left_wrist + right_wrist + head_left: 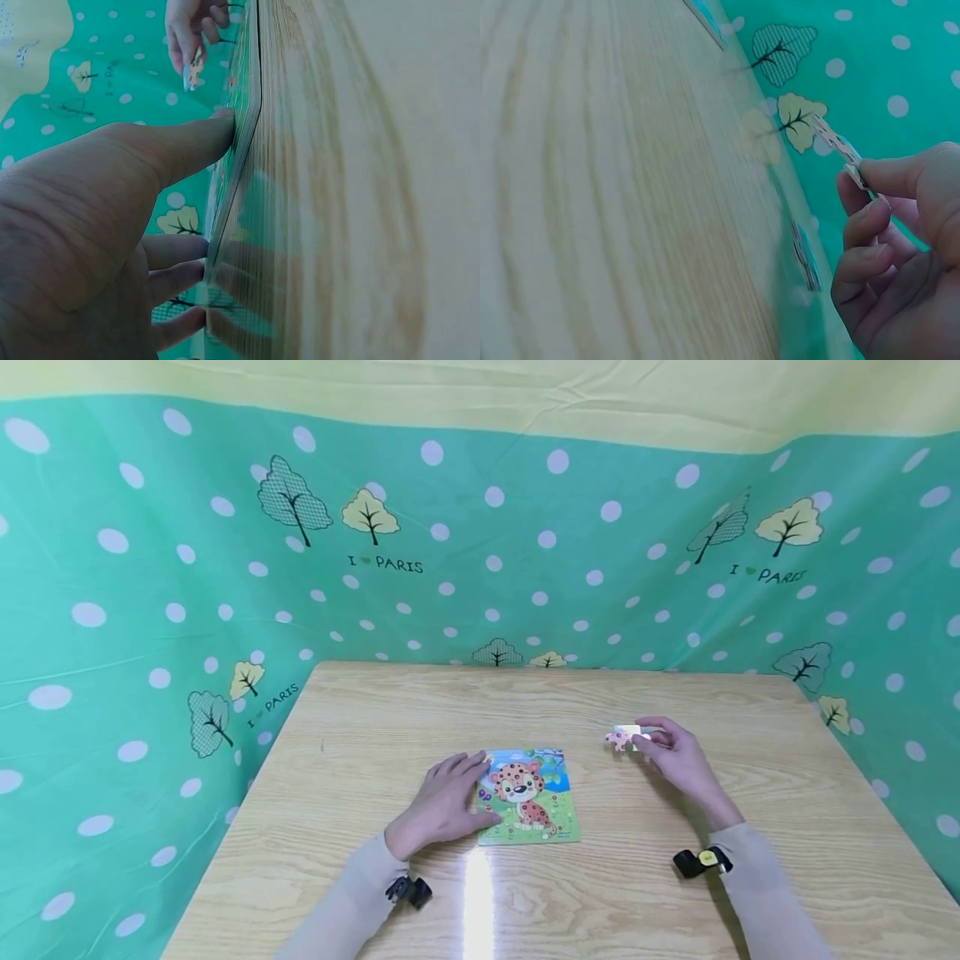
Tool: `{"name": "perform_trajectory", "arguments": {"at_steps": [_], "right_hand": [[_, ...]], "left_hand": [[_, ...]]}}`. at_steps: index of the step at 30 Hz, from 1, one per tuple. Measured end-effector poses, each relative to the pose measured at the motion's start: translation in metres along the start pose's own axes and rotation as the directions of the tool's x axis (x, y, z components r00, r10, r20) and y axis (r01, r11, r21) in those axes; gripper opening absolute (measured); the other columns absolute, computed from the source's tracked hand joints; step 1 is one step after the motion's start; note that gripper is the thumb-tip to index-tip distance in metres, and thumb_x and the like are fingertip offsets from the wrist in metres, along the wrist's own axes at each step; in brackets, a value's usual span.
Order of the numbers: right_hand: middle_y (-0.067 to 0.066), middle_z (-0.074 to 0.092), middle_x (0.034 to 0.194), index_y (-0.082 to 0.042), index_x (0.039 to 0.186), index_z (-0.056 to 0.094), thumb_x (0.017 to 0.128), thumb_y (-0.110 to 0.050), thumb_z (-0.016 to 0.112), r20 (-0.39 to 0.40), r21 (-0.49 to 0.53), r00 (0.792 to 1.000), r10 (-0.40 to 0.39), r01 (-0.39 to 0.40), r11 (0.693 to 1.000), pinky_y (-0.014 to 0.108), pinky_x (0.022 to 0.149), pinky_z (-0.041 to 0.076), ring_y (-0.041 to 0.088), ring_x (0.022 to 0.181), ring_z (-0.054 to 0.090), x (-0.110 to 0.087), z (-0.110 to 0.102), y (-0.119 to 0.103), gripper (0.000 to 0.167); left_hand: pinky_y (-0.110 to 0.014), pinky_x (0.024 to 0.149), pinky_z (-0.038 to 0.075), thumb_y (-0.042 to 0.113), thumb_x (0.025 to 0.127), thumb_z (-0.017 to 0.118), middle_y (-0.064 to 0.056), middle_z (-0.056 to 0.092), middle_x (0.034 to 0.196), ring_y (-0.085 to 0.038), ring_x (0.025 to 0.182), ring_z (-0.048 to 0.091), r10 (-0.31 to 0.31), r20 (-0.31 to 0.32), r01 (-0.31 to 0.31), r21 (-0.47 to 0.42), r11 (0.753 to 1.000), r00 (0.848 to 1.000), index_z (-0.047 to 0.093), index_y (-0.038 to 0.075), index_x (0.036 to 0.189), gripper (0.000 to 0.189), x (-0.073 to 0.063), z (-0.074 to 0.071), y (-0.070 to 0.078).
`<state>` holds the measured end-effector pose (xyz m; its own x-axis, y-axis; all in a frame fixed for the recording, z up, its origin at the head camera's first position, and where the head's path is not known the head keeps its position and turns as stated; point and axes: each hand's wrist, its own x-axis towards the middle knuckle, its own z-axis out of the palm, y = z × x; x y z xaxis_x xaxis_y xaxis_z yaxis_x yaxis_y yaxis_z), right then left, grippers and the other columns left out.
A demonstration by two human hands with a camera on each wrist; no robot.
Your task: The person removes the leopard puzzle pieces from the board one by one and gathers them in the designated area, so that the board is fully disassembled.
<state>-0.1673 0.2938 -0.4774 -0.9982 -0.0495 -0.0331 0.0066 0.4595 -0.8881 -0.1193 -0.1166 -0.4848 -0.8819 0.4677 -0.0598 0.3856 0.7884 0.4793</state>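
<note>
A square jigsaw puzzle [531, 810] with a spotted leopard cub on grass lies flat on the table. My left hand [446, 802] rests at its left side, fingers spread, with the thumb near the lower left and the fingertips at the upper left edge. In the left wrist view the thumb [187, 146] touches the puzzle's edge. To the right of the puzzle, my right hand [678, 760] pinches a small pink-spotted puzzle piece [621, 740] above the table. The right wrist view shows this thin piece [836, 141] edge-on between thumb and fingers; whether several pieces are stacked, I cannot tell.
The wooden table [390, 710] has a glossy top with a bright light streak in front of the puzzle. A green dotted curtain [517, 543] with printed trees hangs behind it and at both sides. Black straps [705, 862] are on both wrists.
</note>
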Motion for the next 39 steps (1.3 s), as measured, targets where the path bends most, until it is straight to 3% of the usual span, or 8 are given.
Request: {"name": "perform_trajectory", "arguments": {"at_steps": [7, 14, 20, 22, 28, 33, 36, 39], "right_hand": [[-0.011, 0.048, 0.066, -0.004, 0.146, 0.055, 0.107, -0.031, 0.067, -0.076, -0.019, 0.997, 0.011, -0.012, 1.0, 0.025, 0.044, 0.037, 0.003, 0.051, 0.038, 0.002, -0.013, 0.002, 0.049], [-0.008, 0.061, 0.078, -0.002, 0.149, 0.054, 0.107, -0.03, 0.065, -0.156, -0.04, 0.987, 0.048, -0.055, 0.998, 0.024, 0.049, 0.042, 0.003, 0.057, 0.049, 0.005, -0.019, 0.007, 0.051], [-0.012, 0.059, 0.073, -0.004, 0.152, 0.053, 0.108, -0.032, 0.064, -0.216, -0.005, 0.97, 0.114, -0.118, 0.993, 0.022, 0.049, 0.043, 0.003, 0.057, 0.052, 0.006, -0.025, 0.016, 0.053], [-0.009, 0.06, 0.078, -0.006, 0.153, 0.054, 0.108, -0.035, 0.063, -0.24, -0.021, 0.961, 0.139, -0.148, 0.989, 0.022, 0.049, 0.043, 0.003, 0.059, 0.051, 0.005, -0.028, 0.02, 0.053], [0.006, 0.065, 0.117, -0.009, 0.151, 0.058, 0.109, -0.044, 0.057, -0.304, -0.157, 0.941, 0.15, -0.204, 0.966, 0.02, 0.066, 0.046, 0.004, 0.086, 0.053, 0.001, -0.035, 0.032, 0.055], [0.006, 0.064, 0.115, -0.008, 0.152, 0.057, 0.109, -0.047, 0.056, -0.299, -0.15, 0.941, 0.162, -0.214, 0.965, 0.024, 0.061, 0.047, 0.005, 0.077, 0.054, -0.001, -0.043, 0.039, 0.057], [0.013, 0.067, 0.119, -0.005, 0.151, 0.057, 0.109, -0.044, 0.057, -0.272, -0.185, 0.949, 0.162, -0.216, 0.959, 0.024, 0.069, 0.047, 0.009, 0.087, 0.057, -0.002, -0.047, 0.041, 0.057], [0.023, 0.068, 0.125, -0.001, 0.147, 0.059, 0.108, -0.04, 0.059, -0.247, -0.227, 0.956, 0.16, -0.217, 0.949, 0.028, 0.079, 0.045, 0.023, 0.102, 0.062, -0.002, -0.047, 0.041, 0.055]], "left_hand": [[-0.067, 0.13, 0.023, 0.057, 0.091, 0.076, -0.009, 0.037, 0.173, -0.042, 0.16, 0.03, -0.001, -0.003, 0.001, -0.011, 1.0, 1.0, 0.045, 0.011, 0.162, 0.09, 0.0, -0.001, 0.0], [-0.066, 0.13, 0.023, 0.057, 0.09, 0.077, -0.009, 0.037, 0.173, -0.042, 0.16, 0.03, -0.001, -0.008, 0.001, -0.013, 1.0, 1.0, 0.046, 0.011, 0.162, 0.091, 0.0, -0.001, 0.0], [-0.066, 0.13, 0.023, 0.059, 0.091, 0.076, -0.008, 0.037, 0.173, -0.041, 0.16, 0.031, 0.002, -0.009, -0.002, -0.008, 1.0, 1.0, 0.045, 0.012, 0.162, 0.091, 0.0, -0.001, 0.0], [-0.066, 0.13, 0.024, 0.059, 0.091, 0.076, -0.009, 0.037, 0.173, -0.041, 0.16, 0.031, 0.003, -0.01, -0.003, -0.008, 1.0, 1.0, 0.045, 0.012, 0.162, 0.091, 0.0, -0.001, 0.0], [-0.068, 0.129, 0.024, 0.058, 0.09, 0.076, -0.01, 0.037, 0.173, -0.043, 0.159, 0.031, 0.008, -0.005, -0.008, -0.005, 1.0, 1.0, 0.045, 0.01, 0.162, 0.092, -0.001, 0.0, 0.0], [-0.068, 0.129, 0.024, 0.058, 0.09, 0.077, -0.01, 0.037, 0.173, -0.043, 0.159, 0.032, 0.007, -0.01, -0.007, 0.0, 1.0, 1.0, 0.046, 0.01, 0.161, 0.092, -0.001, -0.001, 0.001], [-0.069, 0.129, 0.024, 0.058, 0.09, 0.077, -0.01, 0.037, 0.173, -0.042, 0.16, 0.031, 0.007, -0.012, -0.007, 0.003, 1.0, 1.0, 0.046, 0.01, 0.161, 0.092, -0.001, 0.0, 0.001], [-0.068, 0.129, 0.024, 0.059, 0.09, 0.077, -0.009, 0.037, 0.173, -0.042, 0.16, 0.031, 0.006, -0.012, -0.006, 0.001, 1.0, 1.0, 0.046, 0.01, 0.161, 0.092, -0.002, 0.0, 0.001]]}}
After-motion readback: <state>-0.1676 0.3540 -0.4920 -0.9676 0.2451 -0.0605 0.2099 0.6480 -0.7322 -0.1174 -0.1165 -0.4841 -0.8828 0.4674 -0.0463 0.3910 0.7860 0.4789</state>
